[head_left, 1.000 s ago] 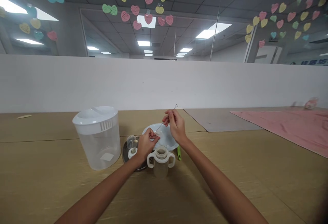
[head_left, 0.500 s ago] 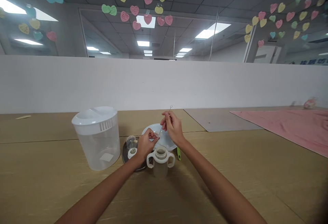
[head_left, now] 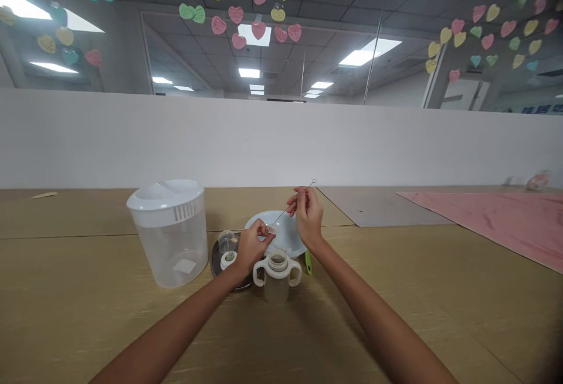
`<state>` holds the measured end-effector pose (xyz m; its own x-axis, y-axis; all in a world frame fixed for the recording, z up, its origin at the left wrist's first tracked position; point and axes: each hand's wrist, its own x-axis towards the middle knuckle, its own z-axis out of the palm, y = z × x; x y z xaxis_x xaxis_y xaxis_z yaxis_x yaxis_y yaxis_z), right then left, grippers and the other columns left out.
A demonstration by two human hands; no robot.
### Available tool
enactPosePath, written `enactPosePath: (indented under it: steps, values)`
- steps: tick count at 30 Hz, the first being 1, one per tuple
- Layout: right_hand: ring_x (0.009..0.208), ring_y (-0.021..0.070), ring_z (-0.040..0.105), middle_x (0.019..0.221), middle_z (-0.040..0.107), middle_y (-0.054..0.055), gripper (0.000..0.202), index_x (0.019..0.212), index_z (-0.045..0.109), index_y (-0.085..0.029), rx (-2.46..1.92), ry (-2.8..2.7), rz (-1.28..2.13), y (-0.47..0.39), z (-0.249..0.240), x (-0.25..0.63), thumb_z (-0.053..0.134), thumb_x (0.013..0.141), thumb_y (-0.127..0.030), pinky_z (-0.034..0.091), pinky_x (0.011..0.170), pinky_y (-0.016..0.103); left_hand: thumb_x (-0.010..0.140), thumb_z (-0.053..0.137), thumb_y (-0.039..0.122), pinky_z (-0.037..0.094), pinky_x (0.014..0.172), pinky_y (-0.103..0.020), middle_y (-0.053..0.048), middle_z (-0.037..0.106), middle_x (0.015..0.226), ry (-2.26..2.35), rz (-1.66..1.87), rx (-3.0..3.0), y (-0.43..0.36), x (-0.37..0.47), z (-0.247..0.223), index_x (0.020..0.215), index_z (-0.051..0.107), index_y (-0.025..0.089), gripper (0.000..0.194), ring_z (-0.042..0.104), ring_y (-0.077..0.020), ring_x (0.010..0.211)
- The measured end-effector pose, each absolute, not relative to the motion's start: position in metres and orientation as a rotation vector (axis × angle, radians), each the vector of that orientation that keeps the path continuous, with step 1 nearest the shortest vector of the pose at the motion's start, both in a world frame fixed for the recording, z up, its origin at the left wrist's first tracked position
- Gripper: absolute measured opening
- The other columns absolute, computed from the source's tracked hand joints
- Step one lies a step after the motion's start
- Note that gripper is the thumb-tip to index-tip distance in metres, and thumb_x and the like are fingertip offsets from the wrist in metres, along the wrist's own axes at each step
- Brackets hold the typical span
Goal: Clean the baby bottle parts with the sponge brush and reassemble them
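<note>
My left hand (head_left: 251,248) pinches a small translucent piece (head_left: 271,230) between thumb and fingertips, above the front of a white bowl (head_left: 290,237). My right hand (head_left: 308,213) is closed on a thin wire cleaning brush (head_left: 284,213). The brush slants down to the left, its small loop sticking out above the fingers and its lower end meeting the translucent piece; any bristles are hidden. Just below the hands stands an uncapped two-handled baby bottle (head_left: 277,281), upright. Partly behind my left wrist, a dark round tray (head_left: 215,264) bears a white bottle collar (head_left: 227,261) and a clear cap (head_left: 226,241).
A large clear bucket with a white lid (head_left: 169,231) stands at the left. A green handle (head_left: 308,263) pokes out beside the bowl. Pink cloth (head_left: 492,217) covers the far right of the table, and a white wall (head_left: 281,143) rises behind.
My right hand has moved right, and the wire brush now leans flatter than before. My left hand stays nearly in place with the translucent piece. The view has shifted slightly.
</note>
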<state>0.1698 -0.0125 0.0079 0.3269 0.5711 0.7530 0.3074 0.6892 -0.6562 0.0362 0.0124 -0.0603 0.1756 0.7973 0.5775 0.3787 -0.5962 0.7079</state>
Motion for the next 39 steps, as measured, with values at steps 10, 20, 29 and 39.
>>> enactPosePath:
  steps: [10,20,29,39]
  values:
    - [0.049,0.0084,0.054,0.065,0.057,-0.001,0.024,0.084,0.053,-0.018,-0.943,-1.543,0.375,0.003,-0.003,0.176,0.041,0.086,-0.039,0.045,0.047,0.020,0.068,0.056,0.025,0.034,0.059,-0.022,0.006,0.046,0.058,1.118,1.406,2.082,0.011,0.036,-0.059,0.061,0.034,0.020,0.023,0.046,-0.0112,0.057]
    - [0.055,0.0103,0.059,0.061,0.059,-0.003,0.015,0.084,0.059,-0.017,-0.979,-1.782,0.613,0.008,-0.006,0.184,0.058,0.069,-0.018,0.048,0.056,0.022,0.069,0.054,0.025,0.031,0.056,-0.021,0.006,0.041,0.056,1.136,1.432,2.097,0.013,0.035,-0.061,0.060,0.035,0.019,0.021,0.043,-0.0103,0.055]
    - [0.062,0.0131,0.059,0.065,0.063,0.000,0.005,0.072,0.064,-0.018,-1.092,-1.863,0.302,0.006,-0.004,0.184,0.061,0.068,-0.015,0.044,0.060,0.024,0.070,0.055,0.026,0.031,0.056,-0.022,0.006,0.043,0.057,1.094,1.440,2.083,0.013,0.035,-0.062,0.061,0.035,0.019,0.024,0.044,-0.0106,0.056]
    - [0.061,0.0138,0.060,0.062,0.065,0.000,0.010,0.070,0.066,-0.019,-1.162,-1.945,0.307,0.004,-0.007,0.181,0.061,0.067,-0.011,0.043,0.057,0.022,0.069,0.054,0.026,0.030,0.055,-0.022,0.006,0.041,0.056,1.156,1.422,2.094,0.011,0.034,-0.059,0.059,0.034,0.019,0.023,0.042,-0.0108,0.055]
